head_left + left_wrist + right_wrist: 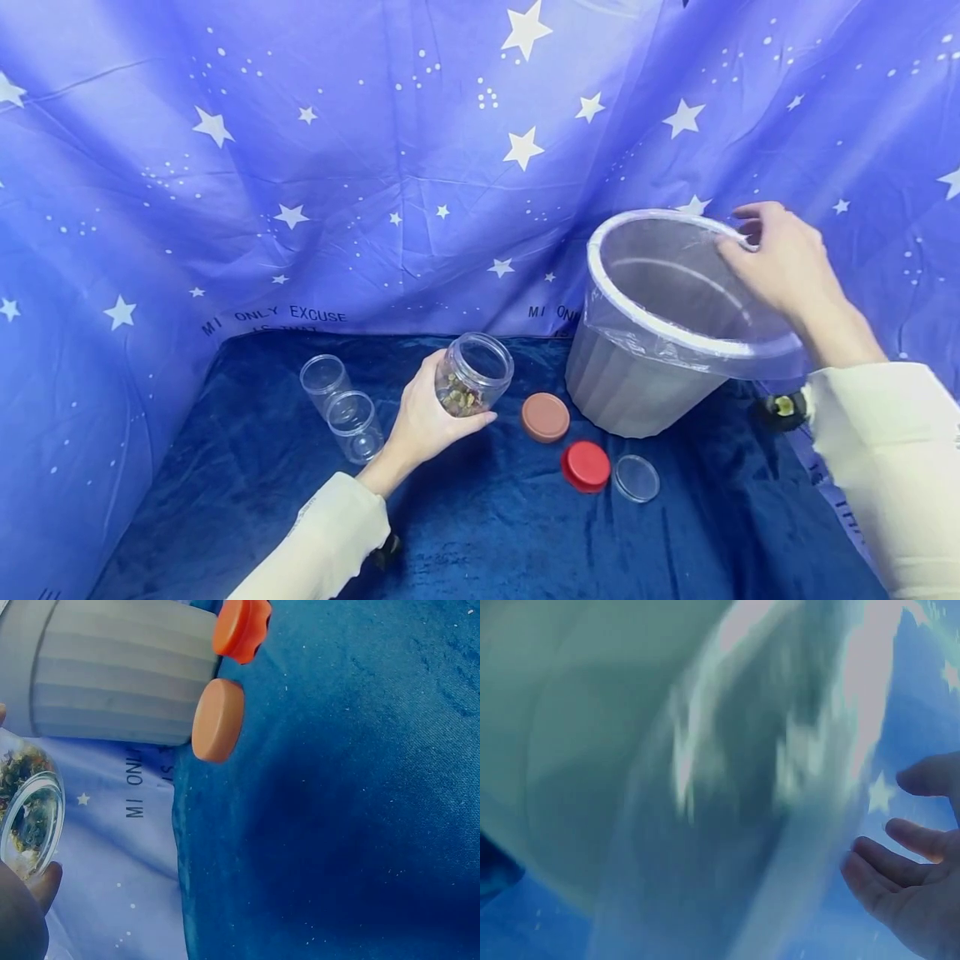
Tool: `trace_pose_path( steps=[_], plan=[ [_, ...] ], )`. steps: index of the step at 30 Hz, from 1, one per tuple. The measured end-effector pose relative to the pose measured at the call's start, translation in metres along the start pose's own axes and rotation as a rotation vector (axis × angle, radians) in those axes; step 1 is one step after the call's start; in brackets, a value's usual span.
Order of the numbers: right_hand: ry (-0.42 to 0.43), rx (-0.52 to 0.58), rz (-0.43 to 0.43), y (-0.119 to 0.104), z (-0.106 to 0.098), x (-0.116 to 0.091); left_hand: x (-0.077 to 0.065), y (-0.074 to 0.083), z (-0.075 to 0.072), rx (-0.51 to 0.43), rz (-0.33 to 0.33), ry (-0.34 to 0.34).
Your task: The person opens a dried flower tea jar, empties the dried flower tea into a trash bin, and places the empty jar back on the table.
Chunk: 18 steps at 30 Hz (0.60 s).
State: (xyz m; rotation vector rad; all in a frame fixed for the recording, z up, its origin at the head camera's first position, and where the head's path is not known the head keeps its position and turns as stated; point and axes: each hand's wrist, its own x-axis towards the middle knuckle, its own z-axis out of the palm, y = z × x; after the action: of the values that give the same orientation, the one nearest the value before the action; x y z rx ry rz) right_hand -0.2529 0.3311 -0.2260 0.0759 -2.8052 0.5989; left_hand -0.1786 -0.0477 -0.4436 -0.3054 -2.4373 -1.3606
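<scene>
My left hand grips a clear jar round its side, mouth up and uncovered. Dried leaves or petals lie in its lower part, and show through its wall in the left wrist view too. On the right stands a grey trash bin, lined with a clear plastic bag folded over the rim. My right hand is at the bin's right rim. In the right wrist view its fingers are relaxed and spread beside the bag's edge, holding nothing.
Two clear jars stand uncovered at the left. Between the held jar and the bin lie a brownish-pink lid, a red lid and a clear lid. A blue starry curtain hangs behind the dark blue cloth.
</scene>
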Motion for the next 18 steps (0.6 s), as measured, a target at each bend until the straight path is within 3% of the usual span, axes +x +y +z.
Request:
trace_pose_path(
  steps=[7,18],
  plan=[
    [-0.045,-0.106,0.072,0.039,-0.019,0.006,0.0,0.001,0.001,-0.005,-0.006,-0.005],
    [-0.242,-0.293,0.162,0.077,-0.019,0.007,0.002,0.004,0.004,-0.022,-0.009,-0.014]
  ],
)
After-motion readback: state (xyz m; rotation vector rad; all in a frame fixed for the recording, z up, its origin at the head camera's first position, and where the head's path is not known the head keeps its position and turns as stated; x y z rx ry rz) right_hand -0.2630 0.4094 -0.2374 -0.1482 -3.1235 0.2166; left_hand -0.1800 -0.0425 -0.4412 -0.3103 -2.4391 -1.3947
